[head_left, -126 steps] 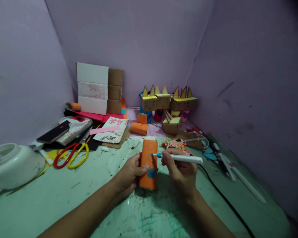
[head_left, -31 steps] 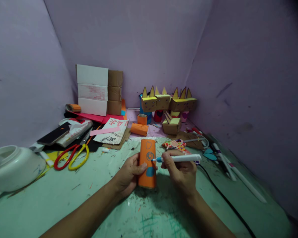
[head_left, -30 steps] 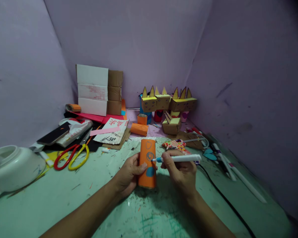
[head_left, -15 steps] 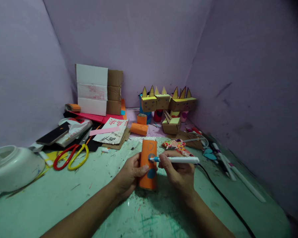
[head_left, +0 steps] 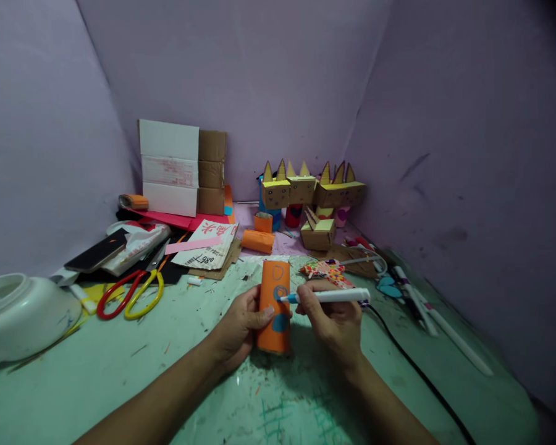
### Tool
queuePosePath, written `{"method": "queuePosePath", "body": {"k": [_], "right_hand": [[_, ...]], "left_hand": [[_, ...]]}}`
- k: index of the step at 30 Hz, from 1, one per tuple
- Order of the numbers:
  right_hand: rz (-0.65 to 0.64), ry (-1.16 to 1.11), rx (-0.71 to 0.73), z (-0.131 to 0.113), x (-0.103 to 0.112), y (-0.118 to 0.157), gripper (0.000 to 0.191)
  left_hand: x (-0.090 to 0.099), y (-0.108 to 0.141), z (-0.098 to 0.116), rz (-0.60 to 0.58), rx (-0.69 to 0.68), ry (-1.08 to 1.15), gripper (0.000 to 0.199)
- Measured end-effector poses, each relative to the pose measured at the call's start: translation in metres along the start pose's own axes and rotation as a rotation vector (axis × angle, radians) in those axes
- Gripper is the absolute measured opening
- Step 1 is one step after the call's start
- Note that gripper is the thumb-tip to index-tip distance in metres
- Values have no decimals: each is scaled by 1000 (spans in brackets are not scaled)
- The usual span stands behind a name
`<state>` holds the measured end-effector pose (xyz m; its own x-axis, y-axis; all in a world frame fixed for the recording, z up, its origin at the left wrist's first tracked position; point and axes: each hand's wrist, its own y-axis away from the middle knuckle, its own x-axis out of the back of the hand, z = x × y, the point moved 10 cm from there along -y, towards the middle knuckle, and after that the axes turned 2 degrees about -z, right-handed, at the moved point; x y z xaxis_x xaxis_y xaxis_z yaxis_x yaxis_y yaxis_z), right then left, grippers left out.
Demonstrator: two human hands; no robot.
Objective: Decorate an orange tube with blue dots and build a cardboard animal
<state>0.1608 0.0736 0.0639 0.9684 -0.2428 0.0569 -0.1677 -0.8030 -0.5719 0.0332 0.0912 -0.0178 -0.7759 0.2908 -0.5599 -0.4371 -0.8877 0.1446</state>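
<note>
My left hand is closed around the left side of an orange paper-covered tube, its thumb pressed on the front. The tube stands nearly upright above the table. Three marks run down its front: an outlined heart at the top, a partly coloured blue circle in the middle, and a solid blue spot lower down. In my right hand is a white marker pen with a blue collar, pinched between thumb and fingers. The pen lies almost level, and its tip meets the middle circle.
Red-and-yellow-handled scissors and a white pot lie left. Behind are cardboard sheets, orange tubes and cardboard animal figures. On the right, several markers and a black cable lie on the green table.
The pen tip has shifted slightly within the middle circle, where the blue colouring looks a little different. Both hands keep their hold, and the whole view has slid slightly left.
</note>
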Motion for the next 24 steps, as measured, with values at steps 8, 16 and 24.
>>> {"method": "queuePosePath", "body": {"k": [8,16,24], "right_hand": [[53,51,-80,12,8,0,22],[79,103,-65,17,14,0,27],[80,102,-55,14,13,-2,26]], "left_hand": [[3,-1,0,18,2,-4,69],[1,-1,0,10,9,9,65],[2,-1,-1,1,6,26,67]]}}
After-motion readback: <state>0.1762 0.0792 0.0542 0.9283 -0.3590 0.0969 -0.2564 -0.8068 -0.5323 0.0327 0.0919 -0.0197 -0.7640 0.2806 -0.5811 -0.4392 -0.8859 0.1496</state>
